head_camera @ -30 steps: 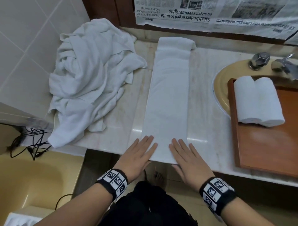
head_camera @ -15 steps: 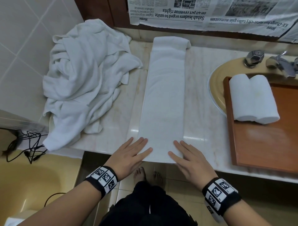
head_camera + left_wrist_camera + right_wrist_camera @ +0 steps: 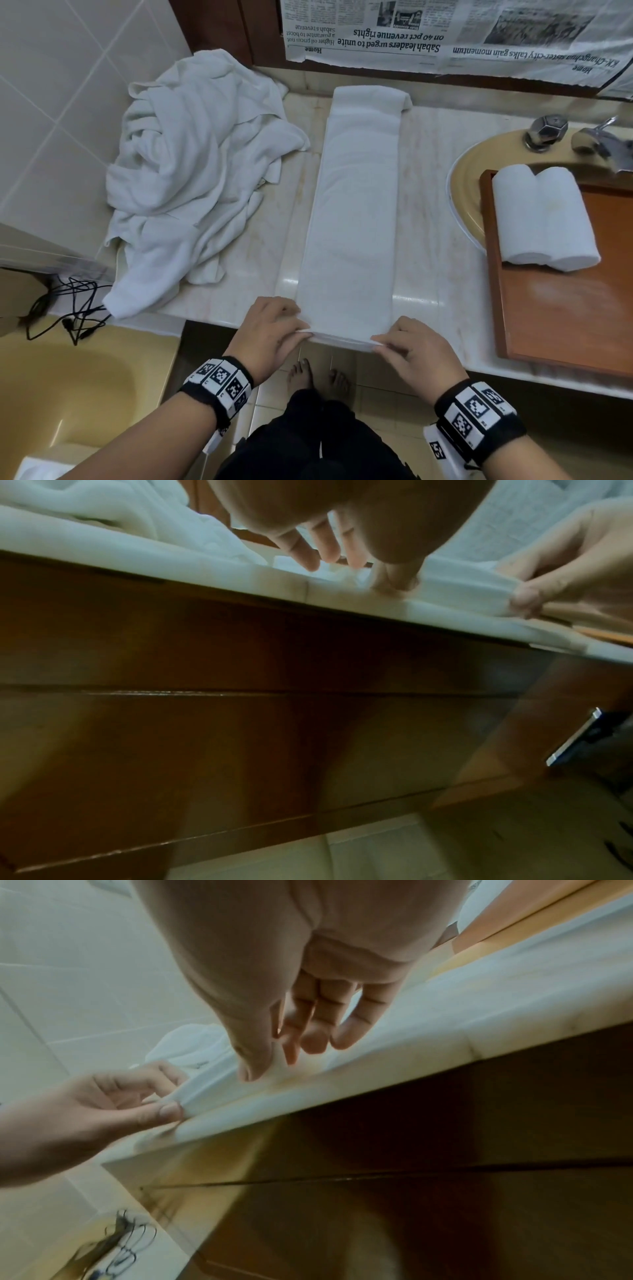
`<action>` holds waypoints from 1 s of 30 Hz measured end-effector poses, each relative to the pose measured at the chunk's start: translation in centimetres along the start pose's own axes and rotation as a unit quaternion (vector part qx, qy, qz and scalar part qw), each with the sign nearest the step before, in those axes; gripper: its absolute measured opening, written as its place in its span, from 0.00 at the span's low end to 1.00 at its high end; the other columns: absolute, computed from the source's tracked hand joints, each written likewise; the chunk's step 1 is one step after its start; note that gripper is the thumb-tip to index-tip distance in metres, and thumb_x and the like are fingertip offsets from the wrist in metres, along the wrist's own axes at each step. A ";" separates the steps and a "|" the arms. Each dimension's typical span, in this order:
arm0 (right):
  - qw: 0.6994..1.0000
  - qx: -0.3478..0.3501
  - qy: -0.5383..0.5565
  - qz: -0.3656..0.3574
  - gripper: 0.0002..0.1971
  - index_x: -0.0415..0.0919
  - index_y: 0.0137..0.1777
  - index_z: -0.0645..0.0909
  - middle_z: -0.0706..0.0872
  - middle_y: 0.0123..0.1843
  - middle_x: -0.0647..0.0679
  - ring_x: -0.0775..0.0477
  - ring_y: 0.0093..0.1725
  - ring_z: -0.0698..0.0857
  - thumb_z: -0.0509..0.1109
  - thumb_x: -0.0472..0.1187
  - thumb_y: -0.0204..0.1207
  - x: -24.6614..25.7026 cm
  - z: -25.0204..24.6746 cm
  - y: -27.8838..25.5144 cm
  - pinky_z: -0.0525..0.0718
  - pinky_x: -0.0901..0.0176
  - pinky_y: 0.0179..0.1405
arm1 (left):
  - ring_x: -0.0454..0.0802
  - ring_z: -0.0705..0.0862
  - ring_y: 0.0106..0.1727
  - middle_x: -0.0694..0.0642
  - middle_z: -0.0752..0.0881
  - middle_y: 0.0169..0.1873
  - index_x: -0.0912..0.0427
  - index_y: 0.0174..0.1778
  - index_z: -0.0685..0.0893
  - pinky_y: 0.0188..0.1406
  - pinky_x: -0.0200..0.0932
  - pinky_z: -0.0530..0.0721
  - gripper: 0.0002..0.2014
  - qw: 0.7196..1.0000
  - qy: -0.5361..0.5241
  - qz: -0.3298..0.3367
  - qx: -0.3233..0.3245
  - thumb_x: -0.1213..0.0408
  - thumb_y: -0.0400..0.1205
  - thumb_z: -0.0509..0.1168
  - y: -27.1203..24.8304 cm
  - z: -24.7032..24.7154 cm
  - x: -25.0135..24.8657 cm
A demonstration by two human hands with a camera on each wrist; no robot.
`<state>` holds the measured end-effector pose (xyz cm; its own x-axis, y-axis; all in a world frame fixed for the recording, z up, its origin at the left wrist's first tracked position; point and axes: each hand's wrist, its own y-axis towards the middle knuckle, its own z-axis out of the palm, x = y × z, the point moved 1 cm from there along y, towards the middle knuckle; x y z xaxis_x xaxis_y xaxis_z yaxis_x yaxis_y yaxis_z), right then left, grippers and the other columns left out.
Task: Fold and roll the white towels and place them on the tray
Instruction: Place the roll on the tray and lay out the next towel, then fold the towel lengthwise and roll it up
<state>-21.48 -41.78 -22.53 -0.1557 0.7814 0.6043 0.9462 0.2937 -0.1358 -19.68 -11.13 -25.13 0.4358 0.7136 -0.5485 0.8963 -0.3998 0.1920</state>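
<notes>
While my left hand [image 3: 270,330] and right hand [image 3: 409,346] each pinch a near corner of the long folded white towel [image 3: 356,219] on the pale marble counter [image 3: 431,219], two rolled white towels [image 3: 541,219] lie on the brown wooden tray [image 3: 561,308]. Upside-down newspaper [image 3: 445,31] reads "Sabah leaders urged to unite".

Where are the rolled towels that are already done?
In the head view, the two rolled towels lie side by side at the far end of the wooden tray, on the right over the sink, just below the tap.
</notes>
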 end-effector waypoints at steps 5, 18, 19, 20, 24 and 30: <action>0.979 0.090 0.091 0.160 0.04 0.59 0.42 0.87 0.87 0.39 0.66 0.67 0.44 0.83 0.81 0.52 0.74 0.8 -1.8 1.4 0.78 0.68 0.43 | 0.39 0.75 0.49 0.38 0.82 0.44 0.45 0.51 0.93 0.54 0.30 0.74 0.06 0.995 -0.035 -0.076 0.048 0.51 0.84 0.72 0.6 -1.4 -0.4; 0.956 0.131 0.078 0.250 0.14 0.47 0.40 0.78 0.87 0.38 0.52 0.50 0.38 0.85 0.84 0.42 0.68 1.6 -2.8 5.5 0.78 0.57 0.39 | 0.41 0.86 0.39 0.43 0.89 0.34 0.50 0.34 0.89 0.35 0.37 0.79 0.14 0.898 0.015 -0.365 0.246 0.48 0.66 0.85 8.6 -4.4 -2.0; 0.963 0.129 0.071 0.228 0.13 0.48 0.40 0.79 0.85 0.40 0.52 0.51 0.38 0.84 0.83 0.41 0.70 1.8 -2.9 5.5 0.78 0.58 0.39 | 0.42 0.86 0.40 0.44 0.89 0.35 0.50 0.35 0.87 0.38 0.39 0.81 0.14 0.905 0.021 -0.349 0.243 0.50 0.66 0.85 8.8 -4.4 -2.2; 0.970 0.127 0.055 0.198 0.11 0.51 0.40 0.79 0.83 0.42 0.52 0.53 0.40 0.83 0.81 0.41 0.72 2.0 -2.9 5.2 0.78 0.59 0.40 | 0.43 0.86 0.42 0.44 0.88 0.37 0.49 0.36 0.86 0.41 0.40 0.82 0.13 0.915 0.029 -0.325 0.239 0.52 0.68 0.84 8.9 -4.3 -2.4; 0.990 0.108 -0.074 0.043 0.08 0.59 0.52 0.87 0.76 0.49 0.56 0.52 0.52 0.78 0.70 0.42 0.83 2.6 -2.0 3.6 0.78 0.57 0.50 | 0.53 0.81 0.52 0.49 0.83 0.47 0.51 0.46 0.89 0.49 0.48 0.83 0.03 0.949 0.128 -0.129 0.256 0.65 0.80 0.73 7.4 -2.9 -3.3; 0.978 0.035 -0.165 -0.125 0.08 0.50 0.52 0.90 0.79 0.39 0.53 0.45 0.35 0.78 0.78 0.41 0.74 1.6 -1.0 2.2 0.79 0.50 0.27 | 0.57 0.84 0.39 0.56 0.87 0.43 0.60 0.44 0.88 0.31 0.52 0.85 0.26 0.970 0.187 0.070 0.135 0.82 0.51 0.75 2.5 -1.2 -2.8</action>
<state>-19.38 -40.48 -21.09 -0.4746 0.8118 0.3402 0.8464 0.5270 -0.0767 -18.60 -13.42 -22.11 0.5964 0.7803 -0.1881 0.7939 -0.6080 -0.0051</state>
